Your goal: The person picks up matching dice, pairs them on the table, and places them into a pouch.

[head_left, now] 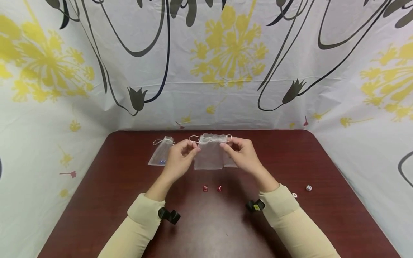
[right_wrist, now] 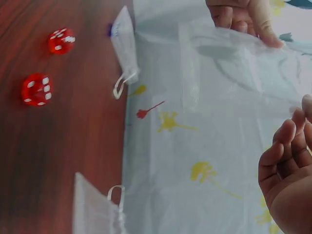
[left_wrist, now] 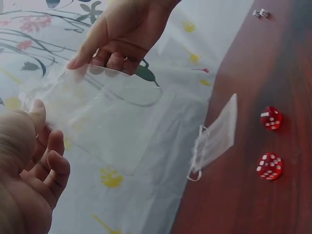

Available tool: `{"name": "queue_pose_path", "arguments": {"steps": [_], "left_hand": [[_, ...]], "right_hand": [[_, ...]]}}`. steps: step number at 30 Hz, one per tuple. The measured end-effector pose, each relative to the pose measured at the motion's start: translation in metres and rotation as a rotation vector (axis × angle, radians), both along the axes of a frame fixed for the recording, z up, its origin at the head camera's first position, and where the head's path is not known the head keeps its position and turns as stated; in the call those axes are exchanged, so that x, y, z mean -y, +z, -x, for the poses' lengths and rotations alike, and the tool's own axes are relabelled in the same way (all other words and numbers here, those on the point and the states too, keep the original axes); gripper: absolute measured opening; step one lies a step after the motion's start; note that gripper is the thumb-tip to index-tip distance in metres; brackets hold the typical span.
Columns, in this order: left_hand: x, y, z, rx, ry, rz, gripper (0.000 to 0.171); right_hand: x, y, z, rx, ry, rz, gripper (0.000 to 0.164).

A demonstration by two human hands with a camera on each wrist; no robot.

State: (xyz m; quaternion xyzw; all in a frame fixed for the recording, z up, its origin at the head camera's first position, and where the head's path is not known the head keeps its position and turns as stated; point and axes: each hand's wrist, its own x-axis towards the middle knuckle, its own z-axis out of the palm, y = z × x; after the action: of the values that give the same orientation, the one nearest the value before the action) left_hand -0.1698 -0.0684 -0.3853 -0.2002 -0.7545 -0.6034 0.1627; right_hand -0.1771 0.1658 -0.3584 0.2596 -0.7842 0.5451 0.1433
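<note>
A sheer white drawstring pouch [head_left: 209,157] hangs between my two hands, raised over the table. My left hand [head_left: 178,160] pinches its upper left corner between thumb and fingers. At the opposite upper corner, my right hand [head_left: 244,154] pinches it the same way. The cord is bunched along the gathered top, with a loop out at each side. Seen from the left wrist, the see-through pouch [left_wrist: 114,124] shows nothing inside. Two red dice with white dots, one [head_left: 205,188] left of the other [head_left: 219,188], lie on the table on the near side of the pouch.
A second sheer pouch [head_left: 158,154], with something blue [head_left: 162,162] inside, lies at the back left. Another pouch [head_left: 230,162] lies partly hidden behind my right hand. Two white dice [head_left: 308,187] sit at the right, one partly covered by my sleeve. Patterned cloth [head_left: 206,107] hangs behind the table.
</note>
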Motion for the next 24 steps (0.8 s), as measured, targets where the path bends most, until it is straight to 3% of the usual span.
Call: {"name": "queue_pose_path", "arguments": {"steps": [5, 10, 15, 19, 24], "left_hand": [[0.006, 0.015, -0.006, -0.096, 0.020, 0.050, 0.022], [0.015, 0.029, -0.009, -0.207, 0.014, 0.124, 0.036], [0.019, 0.033, -0.013, -0.173, -0.015, 0.169, 0.025], [0.019, 0.034, -0.017, -0.146, 0.014, 0.139, 0.010], [0.015, 0.031, -0.018, -0.136, 0.009, 0.117, 0.009]], "right_hand": [[0.010, 0.027, -0.019, -0.073, 0.001, -0.022, 0.015], [0.013, 0.034, -0.024, -0.131, 0.020, -0.046, 0.015], [0.012, 0.035, -0.027, -0.173, 0.098, -0.038, 0.013], [0.012, 0.034, -0.027, -0.184, 0.163, -0.009, 0.016], [0.018, 0.032, -0.027, -0.237, 0.157, -0.019, 0.014]]}}
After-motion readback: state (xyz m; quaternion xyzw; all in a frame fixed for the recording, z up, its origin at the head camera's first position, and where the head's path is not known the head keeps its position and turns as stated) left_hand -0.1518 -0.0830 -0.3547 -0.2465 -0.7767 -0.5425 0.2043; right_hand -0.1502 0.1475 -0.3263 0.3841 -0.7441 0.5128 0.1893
